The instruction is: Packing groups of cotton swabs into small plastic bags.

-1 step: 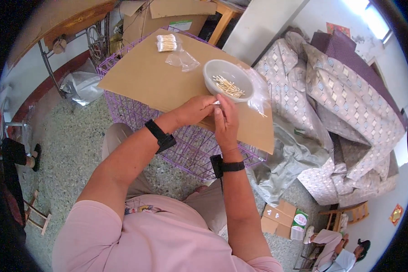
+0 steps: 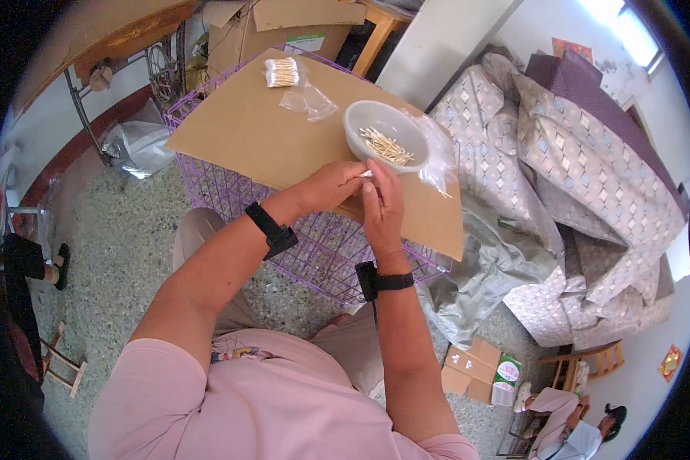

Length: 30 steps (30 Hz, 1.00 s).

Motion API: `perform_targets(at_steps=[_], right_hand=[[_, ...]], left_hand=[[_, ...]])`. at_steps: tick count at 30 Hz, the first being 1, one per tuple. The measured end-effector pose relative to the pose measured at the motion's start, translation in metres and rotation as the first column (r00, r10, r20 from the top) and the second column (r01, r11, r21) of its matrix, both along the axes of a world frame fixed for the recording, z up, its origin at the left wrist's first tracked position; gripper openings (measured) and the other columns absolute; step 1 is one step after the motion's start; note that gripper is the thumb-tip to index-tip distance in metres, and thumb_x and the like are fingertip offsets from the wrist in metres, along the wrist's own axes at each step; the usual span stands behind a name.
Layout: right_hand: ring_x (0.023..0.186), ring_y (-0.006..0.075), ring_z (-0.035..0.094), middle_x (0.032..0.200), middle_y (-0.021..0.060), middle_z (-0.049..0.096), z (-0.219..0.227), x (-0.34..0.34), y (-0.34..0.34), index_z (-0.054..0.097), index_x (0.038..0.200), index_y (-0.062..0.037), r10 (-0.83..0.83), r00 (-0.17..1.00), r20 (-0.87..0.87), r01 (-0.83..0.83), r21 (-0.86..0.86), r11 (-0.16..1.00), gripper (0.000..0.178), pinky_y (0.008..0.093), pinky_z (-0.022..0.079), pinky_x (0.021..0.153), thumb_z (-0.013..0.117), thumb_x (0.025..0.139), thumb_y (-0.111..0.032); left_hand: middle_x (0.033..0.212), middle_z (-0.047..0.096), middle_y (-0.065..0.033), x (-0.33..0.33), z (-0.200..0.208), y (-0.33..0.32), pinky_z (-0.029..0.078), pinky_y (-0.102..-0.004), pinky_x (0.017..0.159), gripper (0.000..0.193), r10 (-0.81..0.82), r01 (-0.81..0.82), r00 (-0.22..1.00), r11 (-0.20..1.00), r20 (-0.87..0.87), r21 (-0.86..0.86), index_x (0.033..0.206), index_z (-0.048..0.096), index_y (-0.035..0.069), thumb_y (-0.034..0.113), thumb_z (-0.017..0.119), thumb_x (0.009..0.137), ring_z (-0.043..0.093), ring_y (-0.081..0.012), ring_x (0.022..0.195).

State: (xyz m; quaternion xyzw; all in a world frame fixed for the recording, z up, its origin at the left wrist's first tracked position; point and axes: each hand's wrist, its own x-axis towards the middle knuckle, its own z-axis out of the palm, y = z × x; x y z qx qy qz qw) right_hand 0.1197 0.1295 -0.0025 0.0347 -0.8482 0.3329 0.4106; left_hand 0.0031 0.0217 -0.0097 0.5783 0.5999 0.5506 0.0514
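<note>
My left hand (image 2: 333, 185) and my right hand (image 2: 383, 201) meet over the near edge of a cardboard sheet (image 2: 245, 123). The white tips of cotton swabs (image 2: 366, 175) peek out between my fingers; how many there are is hidden. Both hands are closed around them, thumbs and fingertips pressed together. Just beyond my fingers stands a translucent white bowl (image 2: 355, 123) with loose cotton swabs (image 2: 387, 146) lying in it. Farther off on the sheet, a bundle of cotton swabs (image 2: 282, 73) lies beside a clear plastic bag (image 2: 309, 102).
The sheet rests on a purple wire cage (image 2: 314, 257). More clear plastic (image 2: 435, 153) lies right of the bowl. A patterned cover (image 2: 498, 146) drapes furniture at the right. A grey plastic sheet (image 2: 483, 268) and flattened carton (image 2: 471, 372) are lower down. A person (image 2: 571, 429) sits far right.
</note>
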Motion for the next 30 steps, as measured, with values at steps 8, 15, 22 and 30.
perform_targets(at_steps=[8, 15, 22, 30], right_hand=[[0.092, 0.0187, 0.060, 0.107, 0.0098, 0.059, -0.005, -0.003, 0.003, 0.060, 0.115, -0.0030, -0.034, 0.999, -0.018, 0.027, -0.305, 0.952, 0.034, 0.0295, 0.049, 0.081, 0.067, 0.082, -0.007], [0.079, 0.0156, 0.058, 0.093, 0.0065, 0.060, -0.006, -0.003, 0.003, 0.065, 0.105, -0.0041, -0.071, 0.997, -0.024, 0.062, -0.275, 0.959, 0.026, 0.0281, 0.048, 0.072, 0.069, 0.080, -0.006], [0.073, 0.0107, 0.054, 0.085, 0.0024, 0.057, -0.013, -0.001, 0.010, 0.063, 0.094, -0.0034, -0.081, 0.997, 0.005, 0.080, -0.224, 0.971, 0.012, 0.0251, 0.046, 0.066, 0.066, 0.083, -0.006], [0.069, 0.0083, 0.056, 0.078, 0.0026, 0.059, -0.007, 0.003, 0.006, 0.058, 0.096, -0.0019, 0.035, 0.999, 0.034, -0.010, -0.555, 0.832, 0.011, 0.0229, 0.050, 0.061, 0.060, 0.091, -0.012]], left_hand=[[0.102, 0.063, -0.0184, -0.004, 0.007, -0.001, 0.047, -0.0383, 0.083, 0.028, -0.003, 0.005, 1.000, 0.991, 0.016, -0.130, 0.110, 0.055, 0.000, 0.022, 0.047, 0.095, 0.062, -0.0334, 0.095], [0.103, 0.059, -0.0215, -0.012, -0.008, 0.009, 0.045, -0.0459, 0.085, 0.030, -0.010, -0.004, 0.964, 0.999, -0.266, -0.051, 0.111, 0.055, 0.001, 0.022, 0.046, 0.091, 0.057, -0.0401, 0.097], [0.101, 0.059, -0.0210, -0.009, -0.008, 0.007, 0.045, -0.0458, 0.082, 0.029, -0.044, 0.010, 0.962, 0.992, -0.270, -0.126, 0.107, 0.055, 0.001, 0.024, 0.046, 0.093, 0.057, -0.0402, 0.095], [0.088, 0.065, -0.0092, 0.001, 0.009, -0.007, 0.049, -0.0341, 0.074, 0.025, -0.004, 0.022, 0.985, 0.995, 0.171, -0.102, 0.100, 0.060, 0.003, 0.025, 0.061, 0.088, 0.062, -0.0188, 0.082]])
